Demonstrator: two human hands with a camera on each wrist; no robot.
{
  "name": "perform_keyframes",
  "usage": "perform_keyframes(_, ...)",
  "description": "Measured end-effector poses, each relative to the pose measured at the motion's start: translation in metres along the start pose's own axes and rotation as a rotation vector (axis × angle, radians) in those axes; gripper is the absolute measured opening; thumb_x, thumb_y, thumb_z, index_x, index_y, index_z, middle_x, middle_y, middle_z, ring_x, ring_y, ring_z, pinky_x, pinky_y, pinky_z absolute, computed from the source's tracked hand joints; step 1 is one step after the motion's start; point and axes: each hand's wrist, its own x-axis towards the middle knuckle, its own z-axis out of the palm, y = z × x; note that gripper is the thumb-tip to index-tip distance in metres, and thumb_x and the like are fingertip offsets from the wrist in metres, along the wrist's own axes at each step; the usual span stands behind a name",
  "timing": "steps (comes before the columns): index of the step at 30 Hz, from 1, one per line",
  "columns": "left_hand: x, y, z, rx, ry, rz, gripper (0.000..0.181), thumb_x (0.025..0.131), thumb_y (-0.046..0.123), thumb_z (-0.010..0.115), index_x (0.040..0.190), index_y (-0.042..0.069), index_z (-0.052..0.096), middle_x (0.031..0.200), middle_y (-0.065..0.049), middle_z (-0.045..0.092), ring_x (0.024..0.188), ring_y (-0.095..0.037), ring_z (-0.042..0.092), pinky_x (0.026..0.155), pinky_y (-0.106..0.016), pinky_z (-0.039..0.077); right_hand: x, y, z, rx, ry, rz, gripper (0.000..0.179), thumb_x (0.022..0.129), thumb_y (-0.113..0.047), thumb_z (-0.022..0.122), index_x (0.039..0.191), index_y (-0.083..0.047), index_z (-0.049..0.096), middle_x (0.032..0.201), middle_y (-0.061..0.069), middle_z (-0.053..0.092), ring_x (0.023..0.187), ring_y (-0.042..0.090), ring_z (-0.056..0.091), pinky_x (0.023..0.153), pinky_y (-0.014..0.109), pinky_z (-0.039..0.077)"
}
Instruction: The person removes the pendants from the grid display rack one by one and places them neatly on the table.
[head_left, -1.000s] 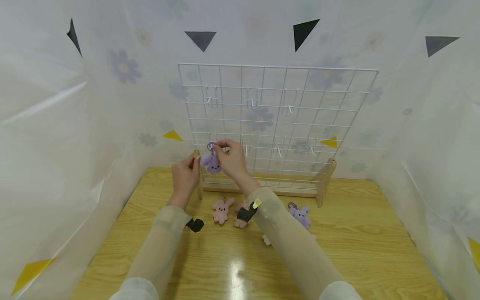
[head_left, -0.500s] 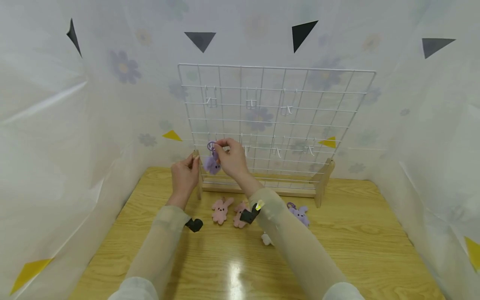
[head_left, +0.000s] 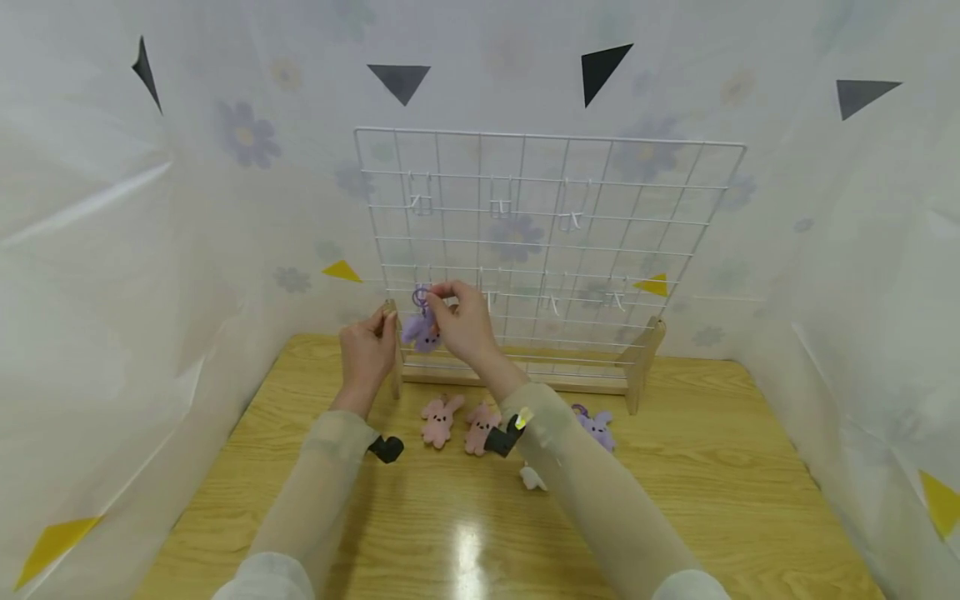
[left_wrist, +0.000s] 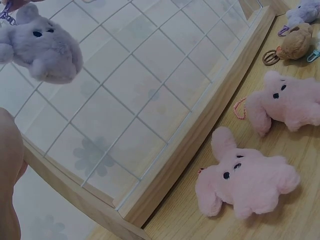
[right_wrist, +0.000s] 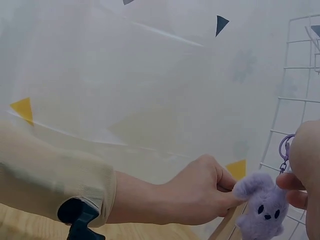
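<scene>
A purple plush bunny keychain (head_left: 420, 332) hangs in front of the lower left of the white wire grid rack (head_left: 517, 200). My right hand (head_left: 467, 323) pinches it near its purple ring (head_left: 421, 297), close to a lower hook that the fingers partly hide. Whether the ring touches that hook, I cannot tell. At the rack's left end, my left hand (head_left: 366, 350) grips the top of the wooden side post (head_left: 397, 367) between thumb and fingers. In the right wrist view, the bunny (right_wrist: 265, 210) hangs upright beside the left hand's fingertips.
White hooks (head_left: 573, 220) stick out from the grid in two rows. Two pink plush bunnies (head_left: 437, 421) lie before the base, with another purple one (head_left: 600, 429) further right. A white plush (head_left: 533, 477) is partly under my right forearm. A brown plush (left_wrist: 296, 42) lies among them.
The purple bunny has swung and turned a little, and its ring has dropped slightly with my right hand. My left hand keeps its grip on the post.
</scene>
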Motion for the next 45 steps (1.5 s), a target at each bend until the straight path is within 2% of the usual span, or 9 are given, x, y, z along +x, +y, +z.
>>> perform_keyframes(5, 0.000, 0.001, 0.000, -0.004, -0.004, -0.006, 0.024, 0.104, 0.014, 0.070, 0.102, -0.007, 0.081, 0.086, -0.021, 0.077, 0.071, -0.034, 0.077, 0.063, -0.049, 0.063, -0.002, 0.000, 0.000, 0.015, -0.007, -0.013, 0.017, 0.108, -0.010, 0.062, 0.116, 0.005, 0.068, 0.108, 0.011, 0.069, 0.065, 0.033, 0.068, 0.044, 0.023, 0.044)
perform_keyframes(10, 0.001, 0.000, 0.000, 0.006, -0.006, 0.004, 0.026, 0.105, 0.015, 0.069, 0.093, -0.005, 0.080, 0.082, -0.019, 0.077, 0.069, -0.033, 0.076, 0.061, -0.049, 0.063, -0.005, -0.002, -0.002, 0.021, -0.014, -0.017, 0.018, 0.108, -0.011, 0.063, 0.115, 0.005, 0.068, 0.097, 0.012, 0.070, 0.063, 0.031, 0.068, 0.043, 0.023, 0.043)
perform_keyframes(14, 0.001, 0.000, -0.001, 0.006, -0.014, 0.008, 0.026, 0.105, 0.015, 0.069, 0.090, -0.004, 0.079, 0.081, -0.019, 0.077, 0.068, -0.033, 0.075, 0.061, -0.049, 0.062, -0.008, -0.002, -0.003, 0.025, -0.022, -0.034, 0.017, 0.108, -0.011, 0.063, 0.114, 0.004, 0.068, 0.099, 0.012, 0.070, 0.061, 0.029, 0.067, 0.042, 0.023, 0.042)
perform_keyframes(16, 0.001, 0.000, -0.001, 0.005, -0.019, 0.006, 0.026, 0.105, 0.015, 0.069, 0.092, -0.005, 0.080, 0.082, -0.019, 0.077, 0.068, -0.033, 0.075, 0.061, -0.049, 0.062, -0.009, -0.002, -0.004, 0.025, -0.026, -0.047, 0.017, 0.108, -0.010, 0.063, 0.114, 0.004, 0.068, 0.101, 0.011, 0.070, 0.062, 0.031, 0.067, 0.041, 0.023, 0.042)
perform_keyframes(21, 0.000, 0.000, -0.001, 0.001, -0.015, 0.007, 0.024, 0.104, 0.014, 0.070, 0.097, -0.006, 0.081, 0.083, -0.021, 0.077, 0.068, -0.034, 0.075, 0.061, -0.049, 0.063, -0.011, -0.002, -0.004, 0.032, -0.030, -0.073, 0.017, 0.108, -0.009, 0.063, 0.114, 0.006, 0.068, 0.096, 0.014, 0.070, 0.063, 0.037, 0.068, 0.042, 0.023, 0.043)
perform_keyframes(28, 0.000, 0.001, 0.000, 0.006, -0.012, -0.013, 0.024, 0.105, 0.015, 0.070, 0.100, -0.005, 0.081, 0.084, -0.020, 0.077, 0.070, -0.034, 0.076, 0.063, -0.049, 0.063, -0.015, -0.006, -0.006, 0.035, -0.038, -0.089, 0.016, 0.108, -0.010, 0.063, 0.113, 0.005, 0.068, 0.091, 0.013, 0.069, 0.060, 0.034, 0.067, 0.042, 0.024, 0.045)
perform_keyframes(39, -0.001, 0.000, 0.000, -0.002, -0.002, -0.013, 0.021, 0.103, 0.013, 0.071, 0.104, -0.006, 0.081, 0.085, -0.021, 0.077, 0.069, -0.034, 0.075, 0.063, -0.047, 0.063, -0.034, -0.019, -0.017, 0.039, -0.086, -0.093, 0.017, 0.110, -0.012, 0.061, 0.114, 0.002, 0.068, 0.109, 0.013, 0.069, 0.064, 0.035, 0.068, 0.044, 0.026, 0.043)
perform_keyframes(45, 0.000, 0.001, 0.000, -0.009, 0.014, 0.015, 0.021, 0.103, 0.012, 0.071, 0.100, -0.006, 0.081, 0.082, -0.020, 0.077, 0.067, -0.034, 0.075, 0.062, -0.048, 0.063, -0.045, -0.021, -0.024, 0.053, -0.129, -0.133, 0.015, 0.110, -0.009, 0.060, 0.113, 0.004, 0.067, 0.111, 0.015, 0.066, 0.063, 0.040, 0.066, 0.045, 0.026, 0.044)
